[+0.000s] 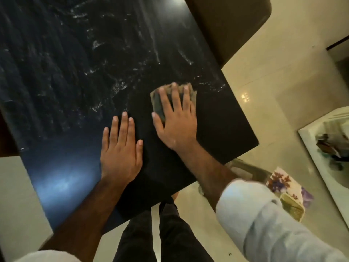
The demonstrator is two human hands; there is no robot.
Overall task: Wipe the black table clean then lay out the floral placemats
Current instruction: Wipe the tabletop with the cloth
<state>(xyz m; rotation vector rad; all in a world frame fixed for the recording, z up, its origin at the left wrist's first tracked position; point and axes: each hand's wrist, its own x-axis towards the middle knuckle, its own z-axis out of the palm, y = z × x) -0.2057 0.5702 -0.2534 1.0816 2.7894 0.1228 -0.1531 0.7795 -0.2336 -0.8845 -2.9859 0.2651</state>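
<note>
We see the right hand (176,127) lying flat on a folded grey-green cloth (193,94), fingers straight and spread, pressing it onto the black table (217,125) near the table's right edge. It does not curl round the cloth. The left hand (120,152) is just beside it, palm down on bare tabletop, fingers straight and close together, holding nothing. Whitish wet streaks (117,86) cover the far part of the table; the near part under the hands looks plain black. The floral placemats (283,184) sit off the table, low right past its near corner, behind the right sleeve (264,224); they are blurred and we cannot tell what they rest on. A brown chair (226,25) stands at the far corner.
</note>
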